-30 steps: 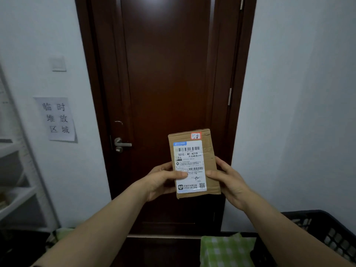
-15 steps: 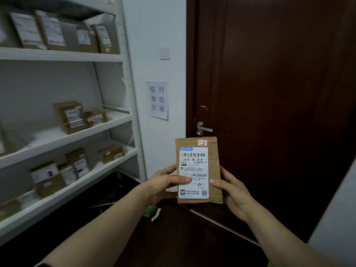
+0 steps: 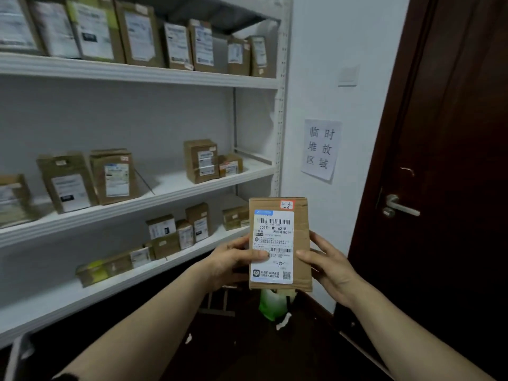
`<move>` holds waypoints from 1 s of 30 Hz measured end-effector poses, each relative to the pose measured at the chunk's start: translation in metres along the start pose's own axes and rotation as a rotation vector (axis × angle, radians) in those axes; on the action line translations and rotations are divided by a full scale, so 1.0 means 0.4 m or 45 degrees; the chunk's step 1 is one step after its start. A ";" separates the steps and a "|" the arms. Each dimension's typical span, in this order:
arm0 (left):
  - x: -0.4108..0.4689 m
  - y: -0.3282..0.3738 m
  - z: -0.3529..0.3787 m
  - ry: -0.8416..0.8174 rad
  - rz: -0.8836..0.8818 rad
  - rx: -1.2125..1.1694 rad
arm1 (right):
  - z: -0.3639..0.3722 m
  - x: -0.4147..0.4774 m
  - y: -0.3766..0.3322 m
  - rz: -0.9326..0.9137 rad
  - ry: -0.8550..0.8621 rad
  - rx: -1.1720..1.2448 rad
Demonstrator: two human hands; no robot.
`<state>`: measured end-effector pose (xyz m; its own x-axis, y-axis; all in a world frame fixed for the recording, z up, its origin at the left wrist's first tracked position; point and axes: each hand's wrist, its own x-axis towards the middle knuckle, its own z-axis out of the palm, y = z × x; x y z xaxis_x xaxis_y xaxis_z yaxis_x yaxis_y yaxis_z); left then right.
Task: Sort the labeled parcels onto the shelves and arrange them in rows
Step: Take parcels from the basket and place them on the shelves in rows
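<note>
White shelves point(image 3: 137, 74) stood on the left as the left hand point(image 3: 233, 259) and right hand point(image 3: 327, 266) gripped the upright parcel point(image 3: 301, 243) by its long edges in mid-air; it seemed light and stiff.

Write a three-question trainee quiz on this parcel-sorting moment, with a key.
1. True or false: the left hand and the right hand both hold the parcel, label facing the camera.
2. The paper sign hangs on: A) the door, B) the white wall, C) a shelf.
3. Fill in: the orange sticker sits at the parcel's top ____ corner.
Key: 1 true; 2 B; 3 right.
</note>
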<state>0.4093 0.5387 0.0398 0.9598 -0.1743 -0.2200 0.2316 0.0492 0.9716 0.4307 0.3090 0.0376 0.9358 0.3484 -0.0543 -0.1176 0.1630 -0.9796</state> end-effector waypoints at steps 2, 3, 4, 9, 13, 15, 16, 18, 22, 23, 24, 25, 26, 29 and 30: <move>0.020 0.014 -0.085 0.040 0.015 -0.017 | 0.067 0.084 0.009 0.002 -0.017 0.000; 0.028 0.020 -0.128 0.061 0.016 -0.024 | 0.101 0.124 0.013 0.004 -0.020 0.008; 0.037 0.025 -0.171 0.080 0.012 -0.027 | 0.136 0.160 0.016 0.007 -0.025 0.014; 0.079 0.040 -0.360 0.161 -0.015 -0.054 | 0.272 0.316 0.047 0.036 -0.063 0.046; 0.092 0.029 -0.451 0.216 -0.050 -0.077 | 0.340 0.409 0.088 0.111 -0.076 0.051; 0.096 0.025 -0.492 0.234 -0.055 -0.081 | 0.370 0.446 0.099 0.137 -0.095 0.031; 0.100 0.025 -0.511 0.245 -0.055 -0.085 | 0.384 0.464 0.102 0.145 -0.102 0.026; 0.104 0.024 -0.543 0.286 -0.061 -0.106 | 0.407 0.501 0.107 0.155 -0.130 0.032; 0.087 0.020 -0.586 0.366 -0.086 -0.108 | 0.450 0.555 0.122 0.194 -0.204 0.032; 0.080 0.019 -0.594 0.387 -0.089 -0.102 | 0.459 0.567 0.125 0.199 -0.222 0.027; 0.074 0.021 -0.600 0.409 -0.092 -0.101 | 0.468 0.578 0.128 0.199 -0.245 0.013; 0.067 0.022 -0.605 0.437 -0.096 -0.099 | 0.476 0.589 0.131 0.196 -0.264 0.009; 0.062 0.025 -0.607 0.458 -0.099 -0.094 | 0.485 0.598 0.131 0.194 -0.284 0.018; 0.055 0.034 -0.610 0.516 -0.100 -0.089 | 0.504 0.618 0.127 0.199 -0.334 0.044; 0.054 0.036 -0.609 0.539 -0.098 -0.090 | 0.510 0.623 0.125 0.197 -0.347 0.039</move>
<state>0.4722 0.7753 0.0278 0.9163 0.2379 -0.3223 0.3011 0.1216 0.9458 0.5904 0.5922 0.0145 0.7828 0.6053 -0.1445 -0.2655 0.1148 -0.9572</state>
